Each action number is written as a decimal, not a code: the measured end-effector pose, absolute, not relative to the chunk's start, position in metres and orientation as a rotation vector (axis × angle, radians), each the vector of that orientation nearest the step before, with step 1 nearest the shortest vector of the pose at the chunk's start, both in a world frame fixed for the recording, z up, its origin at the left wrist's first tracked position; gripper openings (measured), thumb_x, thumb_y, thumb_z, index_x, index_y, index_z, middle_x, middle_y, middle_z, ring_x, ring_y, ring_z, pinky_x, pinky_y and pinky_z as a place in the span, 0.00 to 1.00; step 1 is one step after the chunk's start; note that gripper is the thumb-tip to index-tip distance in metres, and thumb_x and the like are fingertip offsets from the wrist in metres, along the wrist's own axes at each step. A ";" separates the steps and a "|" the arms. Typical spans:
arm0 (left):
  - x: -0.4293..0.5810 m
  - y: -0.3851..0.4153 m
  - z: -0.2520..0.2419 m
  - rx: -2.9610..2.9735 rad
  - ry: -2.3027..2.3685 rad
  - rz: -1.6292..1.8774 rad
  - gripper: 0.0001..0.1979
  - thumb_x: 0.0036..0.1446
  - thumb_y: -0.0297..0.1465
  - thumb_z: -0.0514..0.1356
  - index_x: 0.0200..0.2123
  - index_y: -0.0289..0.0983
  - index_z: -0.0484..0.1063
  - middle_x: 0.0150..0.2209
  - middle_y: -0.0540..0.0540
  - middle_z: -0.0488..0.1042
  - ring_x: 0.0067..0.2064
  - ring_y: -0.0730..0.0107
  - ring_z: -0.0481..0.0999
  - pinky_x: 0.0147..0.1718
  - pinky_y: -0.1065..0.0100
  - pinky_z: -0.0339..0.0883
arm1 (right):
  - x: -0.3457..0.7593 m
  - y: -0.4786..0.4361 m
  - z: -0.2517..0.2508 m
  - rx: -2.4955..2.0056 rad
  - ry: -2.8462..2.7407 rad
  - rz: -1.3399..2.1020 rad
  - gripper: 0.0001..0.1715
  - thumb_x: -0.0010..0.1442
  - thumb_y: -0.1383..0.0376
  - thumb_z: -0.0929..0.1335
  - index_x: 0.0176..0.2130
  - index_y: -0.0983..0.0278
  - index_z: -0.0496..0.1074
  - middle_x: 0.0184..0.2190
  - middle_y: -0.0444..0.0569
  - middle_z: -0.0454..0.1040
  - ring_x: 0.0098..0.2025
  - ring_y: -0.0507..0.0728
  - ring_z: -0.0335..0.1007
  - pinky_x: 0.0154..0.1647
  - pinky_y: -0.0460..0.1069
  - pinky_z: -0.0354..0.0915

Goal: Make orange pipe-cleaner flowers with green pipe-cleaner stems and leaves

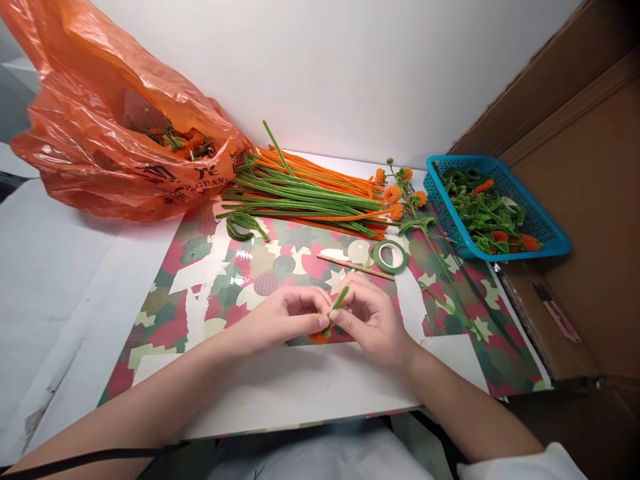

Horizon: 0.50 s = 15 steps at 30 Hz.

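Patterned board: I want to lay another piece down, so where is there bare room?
Free: the patterned board between the curled green piece and the left hand, and the white front area between both forearms. Crowded: the back, under green stems, orange stems and flowers, with the tape roll just in front.

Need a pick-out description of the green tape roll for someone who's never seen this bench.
Find the blue plastic basket on the right, then go left and nearer to the patterned board, just beyond the right hand. The green tape roll lies there, a smooth ring with a pale centre, unlike the straight thin stick beside it and the fuzzy green stems behind.
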State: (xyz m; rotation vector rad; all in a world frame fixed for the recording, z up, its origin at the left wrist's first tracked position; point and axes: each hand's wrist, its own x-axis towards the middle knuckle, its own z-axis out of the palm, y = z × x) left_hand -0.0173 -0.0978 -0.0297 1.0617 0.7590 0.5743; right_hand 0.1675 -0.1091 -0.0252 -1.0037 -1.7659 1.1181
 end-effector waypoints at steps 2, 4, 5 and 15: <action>-0.017 -0.098 -0.027 1.298 0.890 0.720 0.07 0.53 0.34 0.65 0.28 0.36 0.75 0.32 0.46 0.74 0.33 0.69 0.73 0.31 0.69 0.68 | 0.166 -0.109 -0.029 -1.086 -1.777 0.971 0.13 0.62 0.63 0.68 0.26 0.61 0.67 0.26 0.44 0.68 0.33 0.55 0.62 0.38 0.53 0.60; -0.016 -0.100 -0.025 1.502 0.985 0.812 0.05 0.53 0.31 0.64 0.29 0.36 0.76 0.34 0.44 0.76 0.36 0.67 0.75 0.34 0.68 0.69 | 0.164 -0.110 -0.031 -1.134 -1.761 0.904 0.12 0.61 0.65 0.68 0.26 0.61 0.67 0.25 0.44 0.68 0.33 0.55 0.62 0.39 0.53 0.60; -0.016 -0.100 -0.024 1.572 1.008 0.830 0.04 0.54 0.31 0.64 0.29 0.36 0.77 0.33 0.44 0.77 0.36 0.67 0.75 0.34 0.68 0.69 | 0.163 -0.110 -0.032 -1.147 -1.742 0.916 0.11 0.60 0.65 0.68 0.26 0.61 0.67 0.25 0.44 0.68 0.33 0.55 0.62 0.39 0.53 0.60; -0.022 -0.097 -0.017 1.266 0.837 0.608 0.11 0.56 0.32 0.61 0.22 0.35 0.69 0.25 0.52 0.66 0.26 0.76 0.64 0.26 0.72 0.60 | 0.170 -0.100 -0.034 -1.019 -1.593 1.394 0.08 0.62 0.61 0.69 0.33 0.61 0.76 0.31 0.45 0.68 0.34 0.53 0.66 0.36 0.50 0.64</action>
